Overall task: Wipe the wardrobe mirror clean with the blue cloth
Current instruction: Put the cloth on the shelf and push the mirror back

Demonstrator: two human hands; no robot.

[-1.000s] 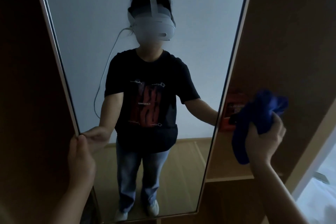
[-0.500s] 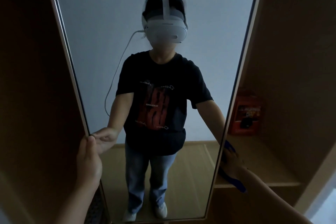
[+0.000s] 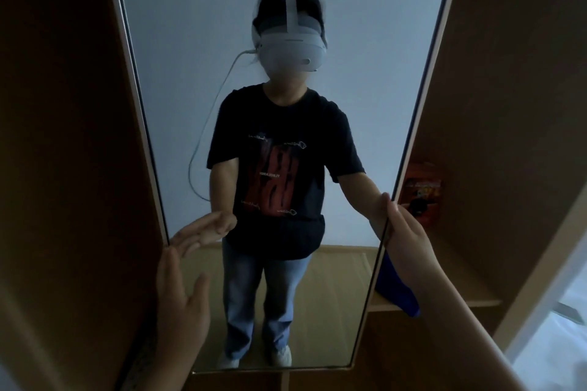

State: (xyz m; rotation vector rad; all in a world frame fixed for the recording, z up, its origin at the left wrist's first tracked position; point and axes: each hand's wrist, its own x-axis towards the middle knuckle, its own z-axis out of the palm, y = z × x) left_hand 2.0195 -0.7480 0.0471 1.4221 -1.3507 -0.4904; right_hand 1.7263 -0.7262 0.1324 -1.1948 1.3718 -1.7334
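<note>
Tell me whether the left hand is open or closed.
Open: the left hand has straight, spread fingers at the mirror's left edge, holding nothing.

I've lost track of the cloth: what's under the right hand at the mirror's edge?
The blue cloth hangs below the right hand, which grips the mirror frame's right edge. The wrist and frame hide how the fingers hold it. The shelf lies beneath.

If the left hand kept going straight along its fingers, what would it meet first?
Probably the mirror glass near its left edge: the left hand is open, fingers pointing up and forward at it. Depth is unclear; the fingertips may already touch it.
</note>
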